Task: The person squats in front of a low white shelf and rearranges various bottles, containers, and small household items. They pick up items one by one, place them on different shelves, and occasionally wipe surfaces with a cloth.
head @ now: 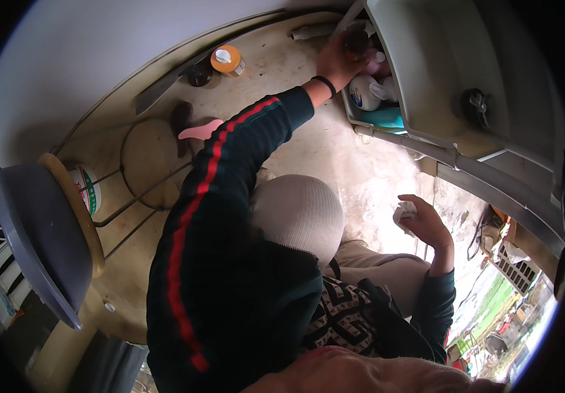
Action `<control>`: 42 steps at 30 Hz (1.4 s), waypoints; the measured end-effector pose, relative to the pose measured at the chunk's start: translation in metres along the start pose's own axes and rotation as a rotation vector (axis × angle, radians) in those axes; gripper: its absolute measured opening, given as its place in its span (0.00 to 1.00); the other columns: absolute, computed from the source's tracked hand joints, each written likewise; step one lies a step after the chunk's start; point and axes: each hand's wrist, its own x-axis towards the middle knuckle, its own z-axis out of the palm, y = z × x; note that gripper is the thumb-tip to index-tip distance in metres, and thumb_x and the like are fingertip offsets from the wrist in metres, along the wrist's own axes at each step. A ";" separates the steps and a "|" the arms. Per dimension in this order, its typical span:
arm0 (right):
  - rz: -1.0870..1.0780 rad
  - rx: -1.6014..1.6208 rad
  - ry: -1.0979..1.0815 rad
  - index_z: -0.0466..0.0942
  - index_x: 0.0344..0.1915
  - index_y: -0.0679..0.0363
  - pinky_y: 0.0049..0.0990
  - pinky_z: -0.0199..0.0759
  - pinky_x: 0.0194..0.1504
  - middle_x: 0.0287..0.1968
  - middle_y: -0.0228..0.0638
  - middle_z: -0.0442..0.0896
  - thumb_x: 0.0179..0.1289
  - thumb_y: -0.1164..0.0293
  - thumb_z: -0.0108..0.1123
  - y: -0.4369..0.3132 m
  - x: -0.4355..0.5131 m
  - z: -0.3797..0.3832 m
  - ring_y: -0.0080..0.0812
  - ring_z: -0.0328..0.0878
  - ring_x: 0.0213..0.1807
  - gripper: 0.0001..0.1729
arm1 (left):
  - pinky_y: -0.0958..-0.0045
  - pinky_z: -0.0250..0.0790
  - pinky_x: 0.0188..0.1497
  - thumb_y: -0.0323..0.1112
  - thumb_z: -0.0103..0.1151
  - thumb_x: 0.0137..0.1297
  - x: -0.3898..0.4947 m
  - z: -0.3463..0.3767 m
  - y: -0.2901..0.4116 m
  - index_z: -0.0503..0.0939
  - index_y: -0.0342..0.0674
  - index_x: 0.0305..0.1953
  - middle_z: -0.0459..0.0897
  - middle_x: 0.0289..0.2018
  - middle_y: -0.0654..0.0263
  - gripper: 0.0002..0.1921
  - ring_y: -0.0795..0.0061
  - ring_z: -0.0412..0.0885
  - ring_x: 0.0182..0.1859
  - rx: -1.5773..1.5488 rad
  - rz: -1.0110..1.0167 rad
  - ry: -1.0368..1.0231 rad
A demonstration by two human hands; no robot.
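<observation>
At the upper right my left hand (pixel 339 61), with a dark band at the wrist, is closed around a dark, round-topped container (pixel 356 42). It is over a lower rack tray (pixel 347 105). Pink bottles (pixel 375 64), a white pump bottle (pixel 365 93) and a turquoise item (pixel 383 117) crowd that tray, partly hidden by the tray above. My right hand (pixel 425 223) is raised over the brightly lit floor by my right leg. Its fingers hold a crumpled white tissue (pixel 405 213).
A grey upper tray (pixel 440 44) holds a dark round object (pixel 476 108). An orange bottle (pixel 228 61) stands near the wall beside a dark round item (pixel 199 75). A blue-grey washbasin (pixel 41 236) rests on a metal stand (pixel 140 196), near a white tub (pixel 86 189). A pink flat object (pixel 201 130) lies nearby.
</observation>
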 end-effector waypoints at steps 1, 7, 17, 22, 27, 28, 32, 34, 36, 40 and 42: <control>0.000 -0.001 0.008 0.78 0.63 0.58 0.32 0.78 0.58 0.54 0.43 0.86 0.60 0.73 0.71 0.001 -0.002 0.001 0.37 0.85 0.55 0.29 | 0.57 0.79 0.59 0.45 0.78 0.55 0.008 0.012 -0.004 0.78 0.43 0.59 0.87 0.53 0.54 0.32 0.54 0.85 0.57 0.001 -0.021 -0.029; 0.020 -0.007 0.017 0.78 0.63 0.58 0.31 0.78 0.56 0.52 0.41 0.86 0.59 0.76 0.71 0.010 -0.007 0.009 0.34 0.84 0.53 0.30 | 0.54 0.75 0.64 0.40 0.77 0.54 0.013 0.059 -0.051 0.63 0.40 0.73 0.77 0.64 0.46 0.46 0.46 0.77 0.65 0.218 -0.239 -0.055; 0.005 -0.041 0.003 0.78 0.64 0.59 0.35 0.77 0.60 0.55 0.45 0.86 0.60 0.75 0.70 0.010 0.002 0.004 0.41 0.85 0.57 0.30 | 0.55 0.67 0.72 0.37 0.76 0.56 -0.008 0.045 -0.089 0.52 0.34 0.78 0.69 0.70 0.41 0.53 0.42 0.70 0.71 0.153 -0.230 -0.250; 0.018 -0.024 -0.039 0.78 0.64 0.58 0.34 0.78 0.59 0.55 0.44 0.86 0.59 0.75 0.70 0.006 0.008 0.000 0.41 0.85 0.56 0.30 | 0.61 0.78 0.63 0.40 0.71 0.68 -0.073 -0.022 -0.090 0.65 0.37 0.73 0.71 0.70 0.50 0.37 0.55 0.77 0.68 0.048 -0.338 -0.360; -0.010 0.025 -0.105 0.78 0.62 0.59 0.31 0.80 0.52 0.48 0.40 0.88 0.62 0.75 0.69 0.014 0.024 0.004 0.33 0.86 0.49 0.27 | 0.63 0.79 0.58 0.32 0.67 0.69 -0.164 -0.125 -0.099 0.74 0.37 0.65 0.80 0.62 0.57 0.25 0.62 0.83 0.60 0.051 -0.532 -0.172; 0.004 0.052 -0.125 0.79 0.62 0.59 0.30 0.80 0.50 0.46 0.39 0.88 0.62 0.75 0.69 0.019 0.030 0.006 0.31 0.86 0.47 0.26 | 0.63 0.79 0.58 0.31 0.66 0.69 -0.176 -0.140 -0.100 0.75 0.37 0.64 0.81 0.61 0.57 0.24 0.63 0.83 0.59 0.077 -0.562 -0.141; 0.134 0.098 -0.137 0.81 0.52 0.61 0.29 0.80 0.42 0.38 0.36 0.87 0.63 0.72 0.68 0.043 0.053 0.016 0.26 0.84 0.39 0.17 | 0.65 0.79 0.59 0.29 0.65 0.70 -0.192 -0.168 -0.104 0.76 0.36 0.61 0.82 0.59 0.58 0.20 0.65 0.84 0.57 0.015 -0.520 -0.012; 0.162 -0.008 -0.112 0.82 0.47 0.61 0.29 0.79 0.41 0.36 0.35 0.87 0.63 0.71 0.69 0.053 0.061 0.021 0.26 0.84 0.38 0.14 | 0.64 0.79 0.58 0.29 0.65 0.70 -0.184 -0.165 -0.105 0.77 0.37 0.60 0.83 0.58 0.58 0.19 0.64 0.84 0.57 -0.003 -0.464 0.016; 0.222 -0.129 -0.092 0.82 0.42 0.59 0.28 0.78 0.40 0.35 0.28 0.85 0.64 0.70 0.70 0.058 0.066 0.027 0.21 0.81 0.37 0.09 | 0.64 0.80 0.56 0.29 0.65 0.69 -0.172 -0.155 -0.104 0.79 0.38 0.58 0.84 0.56 0.59 0.17 0.64 0.85 0.55 -0.050 -0.363 0.036; 0.254 -0.132 -0.036 0.82 0.39 0.59 0.27 0.76 0.41 0.33 0.28 0.85 0.63 0.69 0.73 0.045 0.078 0.045 0.21 0.80 0.36 0.10 | 0.64 0.79 0.57 0.28 0.65 0.69 -0.144 -0.127 -0.097 0.80 0.39 0.56 0.86 0.53 0.61 0.15 0.65 0.86 0.54 -0.117 -0.352 -0.028; 0.054 -0.324 0.073 0.82 0.38 0.63 0.32 0.78 0.42 0.38 0.38 0.85 0.56 0.68 0.79 0.029 0.092 0.060 0.32 0.84 0.39 0.16 | 0.65 0.79 0.58 0.28 0.64 0.70 -0.130 -0.115 -0.095 0.80 0.36 0.56 0.87 0.53 0.61 0.14 0.66 0.86 0.54 -0.158 -0.301 -0.083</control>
